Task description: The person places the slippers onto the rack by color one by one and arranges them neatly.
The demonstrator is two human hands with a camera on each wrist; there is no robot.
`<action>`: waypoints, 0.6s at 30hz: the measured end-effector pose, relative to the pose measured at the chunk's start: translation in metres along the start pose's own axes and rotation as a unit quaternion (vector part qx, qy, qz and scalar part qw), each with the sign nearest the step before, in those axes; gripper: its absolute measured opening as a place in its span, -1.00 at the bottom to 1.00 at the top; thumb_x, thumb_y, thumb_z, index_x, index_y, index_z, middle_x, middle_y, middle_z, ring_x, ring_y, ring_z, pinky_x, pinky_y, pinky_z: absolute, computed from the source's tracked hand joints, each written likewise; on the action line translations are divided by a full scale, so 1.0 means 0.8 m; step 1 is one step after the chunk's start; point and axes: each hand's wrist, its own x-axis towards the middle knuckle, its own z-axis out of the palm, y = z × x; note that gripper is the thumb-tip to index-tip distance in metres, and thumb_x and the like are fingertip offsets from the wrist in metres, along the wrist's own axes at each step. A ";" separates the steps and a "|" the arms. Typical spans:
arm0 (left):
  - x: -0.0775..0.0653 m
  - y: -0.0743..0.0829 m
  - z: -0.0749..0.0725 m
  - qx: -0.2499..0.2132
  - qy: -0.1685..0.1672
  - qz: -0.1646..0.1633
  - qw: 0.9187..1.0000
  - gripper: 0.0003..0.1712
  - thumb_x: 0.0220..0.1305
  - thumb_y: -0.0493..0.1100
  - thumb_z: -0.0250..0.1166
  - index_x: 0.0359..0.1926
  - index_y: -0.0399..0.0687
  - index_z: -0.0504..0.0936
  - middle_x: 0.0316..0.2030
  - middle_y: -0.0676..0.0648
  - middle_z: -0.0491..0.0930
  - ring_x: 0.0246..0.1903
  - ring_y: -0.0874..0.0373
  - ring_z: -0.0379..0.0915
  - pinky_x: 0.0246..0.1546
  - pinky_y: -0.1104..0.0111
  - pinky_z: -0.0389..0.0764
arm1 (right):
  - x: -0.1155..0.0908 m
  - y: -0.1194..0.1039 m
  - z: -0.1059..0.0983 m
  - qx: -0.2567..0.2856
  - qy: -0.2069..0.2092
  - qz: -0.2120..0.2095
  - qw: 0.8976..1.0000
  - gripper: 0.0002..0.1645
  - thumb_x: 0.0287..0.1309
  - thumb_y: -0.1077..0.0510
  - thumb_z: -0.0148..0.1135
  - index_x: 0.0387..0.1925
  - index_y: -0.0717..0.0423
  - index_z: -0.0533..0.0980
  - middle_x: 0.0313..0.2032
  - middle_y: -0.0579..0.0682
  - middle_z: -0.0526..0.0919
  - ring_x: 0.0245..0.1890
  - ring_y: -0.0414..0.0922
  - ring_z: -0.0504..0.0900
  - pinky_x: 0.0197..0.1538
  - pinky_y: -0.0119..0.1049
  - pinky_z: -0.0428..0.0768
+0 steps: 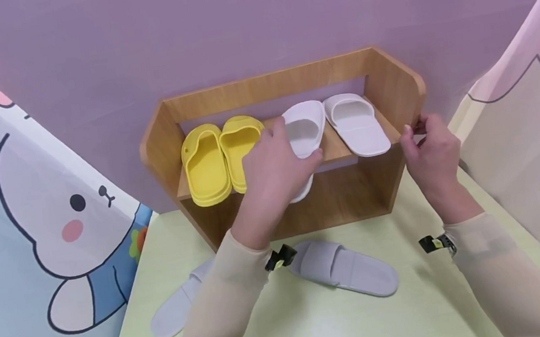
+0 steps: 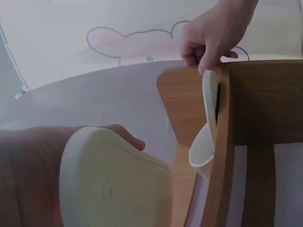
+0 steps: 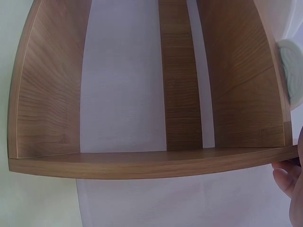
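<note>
The left hand (image 1: pixel 274 162) grips a white slipper (image 1: pixel 304 123) crosswise, fingers at its left side and thumb at its right. This slipper is at the upper shelf of the wooden rack (image 1: pixel 266 89), between the yellow clogs (image 1: pixel 206 173) on the left and the second white slipper (image 1: pixel 362 131) on the right; whether it touches the shelf cannot be told. The right hand (image 1: pixel 432 155), fingers curled, pinches the near edge of the rack's right side panel. Two grey slippers (image 1: pixel 364 274) lie apart on the tabletop (image 1: pixel 343 332), near side of the rack.
</note>
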 end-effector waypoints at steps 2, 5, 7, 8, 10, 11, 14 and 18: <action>0.007 0.004 0.004 0.003 0.003 -0.004 1.000 0.16 0.26 0.53 0.38 0.63 -0.04 0.30 0.29 -0.16 0.57 0.08 -0.02 0.60 -0.03 0.02 0.70 | 0.000 0.000 0.000 -0.001 0.001 0.000 1.000 -0.71 0.45 0.25 0.31 0.00 0.46 0.60 -0.18 0.36 0.80 -0.26 0.31 0.82 -0.18 -0.75 0.28; 0.018 0.009 0.010 0.015 0.012 -0.012 1.000 0.14 0.26 0.51 0.39 0.60 -0.07 0.32 0.26 -0.16 0.58 0.08 -0.04 0.61 -0.03 0.02 0.70 | 0.001 -0.001 0.000 -0.004 0.001 0.001 1.000 -0.71 0.45 0.25 0.31 0.00 0.45 0.60 -0.17 0.35 0.80 -0.25 0.30 0.82 -0.18 -0.75 0.27; 0.024 0.013 0.014 0.026 0.018 -0.020 0.999 0.13 0.26 0.50 0.40 0.58 -0.09 0.33 0.22 -0.16 0.59 0.08 -0.04 0.62 -0.04 0.03 0.71 | 0.001 -0.001 0.000 -0.005 0.001 0.001 1.000 -0.71 0.45 0.24 0.31 0.00 0.45 0.60 -0.16 0.35 0.81 -0.25 0.29 0.82 -0.18 -0.75 0.27; 0.028 0.014 0.016 0.032 0.020 -0.022 0.999 0.13 0.26 0.51 0.41 0.57 -0.10 0.33 0.19 -0.17 0.59 0.07 -0.05 0.62 -0.05 0.04 0.71 | 0.001 -0.002 -0.001 -0.005 0.001 0.001 1.000 -0.71 0.45 0.24 0.31 0.00 0.45 0.59 -0.16 0.35 0.81 -0.25 0.29 0.82 -0.18 -0.75 0.27; 0.034 0.017 0.020 0.041 0.024 -0.024 0.999 0.12 0.25 0.51 0.40 0.54 -0.12 0.34 0.14 -0.19 0.60 0.06 -0.06 0.62 -0.07 0.06 0.72 | 0.002 -0.002 -0.001 -0.006 0.001 0.000 1.000 -0.71 0.46 0.24 0.30 0.00 0.46 0.59 -0.16 0.35 0.80 -0.25 0.29 0.82 -0.18 -0.75 0.27; 0.037 0.019 0.022 0.043 0.024 -0.024 0.999 0.12 0.26 0.51 0.40 0.53 -0.13 0.35 0.12 -0.20 0.60 0.06 -0.06 0.62 -0.07 0.06 0.72 | 0.002 -0.003 -0.001 -0.007 0.001 0.000 1.000 -0.71 0.46 0.24 0.30 -0.01 0.46 0.59 -0.16 0.35 0.80 -0.25 0.29 0.82 -0.18 -0.75 0.27; 0.045 0.023 0.028 0.038 0.026 -0.024 0.999 0.09 0.26 0.51 0.39 0.51 -0.12 0.35 0.09 -0.20 0.59 0.04 -0.06 0.61 -0.09 0.08 0.73 | 0.002 -0.003 -0.002 -0.008 0.000 0.001 1.000 -0.71 0.46 0.24 0.29 -0.01 0.47 0.58 -0.17 0.35 0.80 -0.25 0.29 0.82 -0.18 -0.74 0.27; 0.052 0.025 0.037 0.032 0.026 -0.032 0.999 0.07 0.27 0.50 0.41 0.48 -0.12 0.37 0.09 -0.20 0.58 0.01 -0.08 0.63 -0.06 0.07 0.73 | 0.001 -0.002 -0.002 -0.009 0.000 0.001 1.000 -0.71 0.45 0.25 0.29 -0.01 0.48 0.59 -0.18 0.35 0.80 -0.25 0.29 0.82 -0.19 -0.75 0.26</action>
